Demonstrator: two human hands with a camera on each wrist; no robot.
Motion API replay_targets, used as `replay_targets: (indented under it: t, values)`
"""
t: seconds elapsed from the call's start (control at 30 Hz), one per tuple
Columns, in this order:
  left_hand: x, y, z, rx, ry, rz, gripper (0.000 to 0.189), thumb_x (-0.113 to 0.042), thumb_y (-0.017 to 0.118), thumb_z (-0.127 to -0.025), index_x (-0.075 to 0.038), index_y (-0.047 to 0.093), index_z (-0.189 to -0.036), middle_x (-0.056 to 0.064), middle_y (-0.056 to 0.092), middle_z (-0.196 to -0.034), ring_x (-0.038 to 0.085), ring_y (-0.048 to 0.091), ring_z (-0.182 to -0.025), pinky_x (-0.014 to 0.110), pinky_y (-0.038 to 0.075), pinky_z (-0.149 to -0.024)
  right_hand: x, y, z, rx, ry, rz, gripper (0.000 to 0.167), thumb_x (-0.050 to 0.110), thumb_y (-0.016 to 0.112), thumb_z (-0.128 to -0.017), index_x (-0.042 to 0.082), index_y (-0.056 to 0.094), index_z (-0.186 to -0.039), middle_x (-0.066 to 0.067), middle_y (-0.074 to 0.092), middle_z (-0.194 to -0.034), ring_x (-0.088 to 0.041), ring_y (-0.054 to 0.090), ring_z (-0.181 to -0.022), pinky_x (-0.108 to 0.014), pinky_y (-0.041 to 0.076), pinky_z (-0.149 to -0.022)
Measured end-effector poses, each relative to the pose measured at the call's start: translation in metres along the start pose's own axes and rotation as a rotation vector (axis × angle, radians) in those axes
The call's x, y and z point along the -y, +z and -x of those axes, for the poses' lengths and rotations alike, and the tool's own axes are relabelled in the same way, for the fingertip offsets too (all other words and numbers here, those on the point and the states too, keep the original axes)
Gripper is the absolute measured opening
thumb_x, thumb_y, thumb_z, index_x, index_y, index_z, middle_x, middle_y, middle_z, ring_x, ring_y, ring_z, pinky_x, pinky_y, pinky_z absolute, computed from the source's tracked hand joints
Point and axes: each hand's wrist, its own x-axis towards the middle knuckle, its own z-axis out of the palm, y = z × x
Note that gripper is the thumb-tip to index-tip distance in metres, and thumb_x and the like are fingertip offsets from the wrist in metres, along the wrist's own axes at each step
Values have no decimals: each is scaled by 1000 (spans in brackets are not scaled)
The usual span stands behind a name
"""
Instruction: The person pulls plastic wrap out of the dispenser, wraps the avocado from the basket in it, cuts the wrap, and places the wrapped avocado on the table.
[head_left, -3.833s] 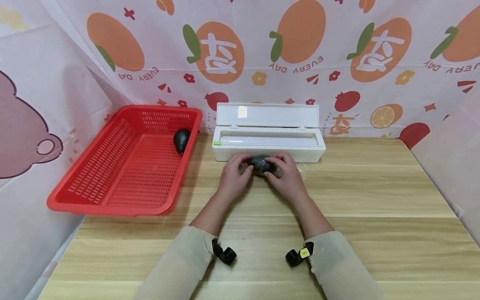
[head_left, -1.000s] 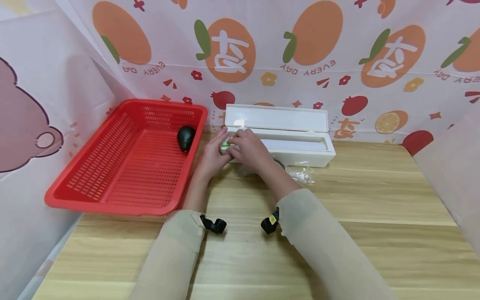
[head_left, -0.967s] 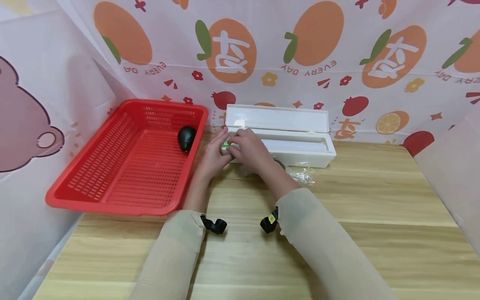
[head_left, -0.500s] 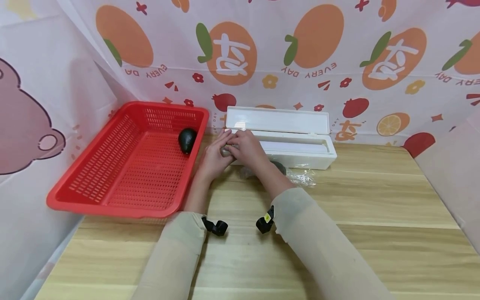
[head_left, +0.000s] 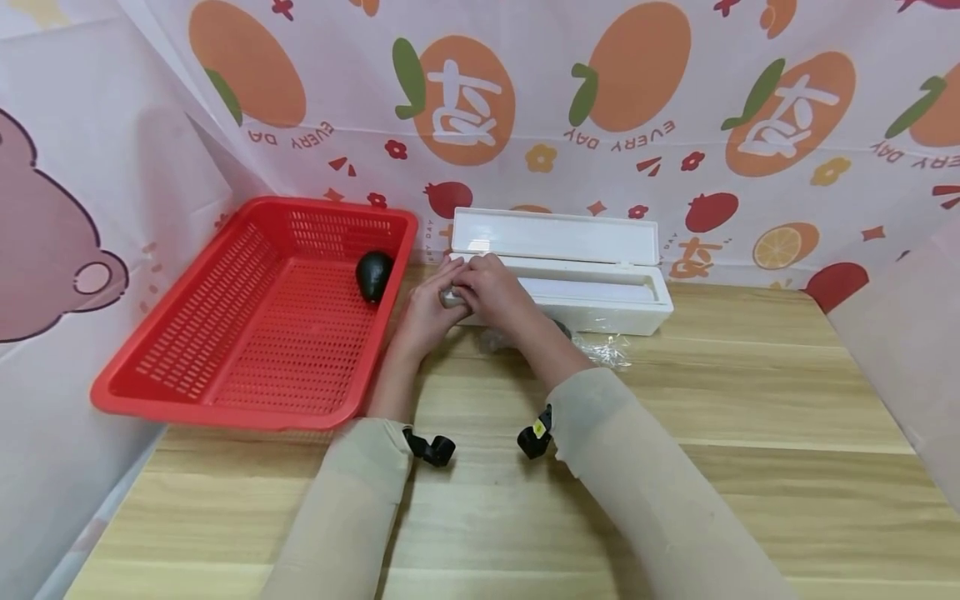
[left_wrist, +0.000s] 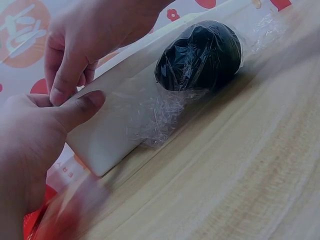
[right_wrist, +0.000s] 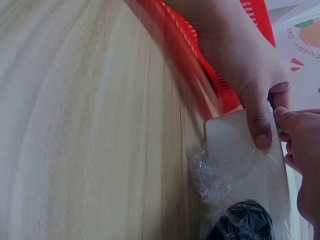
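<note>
Wooden tabletop bears a dark, film-wrapped avocado.

Under my left fingers I find the box: rigid white plastic, smooth, low sheen; its lid shows a small highlight. The film is clear plastic, thin, glossy, crinkled over the wrapped fruit. The unwrapped fruit: glossy skin. Basket: red plastic, perforated, soft sheen. Bench: wood-grained, smooth, satin. My sleeves: cloth, matt. Backdrop: printed cloth, creased, mostly matt.
</note>
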Motion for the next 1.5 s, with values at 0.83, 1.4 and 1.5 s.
replay_targets:
  t: [0.83,1.4,1.5]
  values:
    - [-2,2,-1,57,-46,-17,72,-28,80,-80,-14,50,-144,-3,43,-153,8,27,-147,33,33,-115,-30,-19,26,22,29,-72,19,19,65,-96,6,76,-103,-7,68,-98,-25,57,-99,-34,48,-90]
    - [-1,3,0,69,-44,-20,73,-30,80,-80,-13,49,-145,-2,41,-154,13,26,-148,35,29,-118,-50,-30,49,14,57,-64,19,19,65,-96,5,76,-103,-9,67,-97,-27,57,-98,-38,48,-91]
    - [-1,2,1,70,-45,-18,74,-28,80,-80,-12,48,-145,-1,40,-155,17,25,-149,36,27,-119,-56,-31,58,-11,72,-60,18,19,65,-96,6,76,-102,-9,66,-97,-28,56,-98,-38,47,-91]
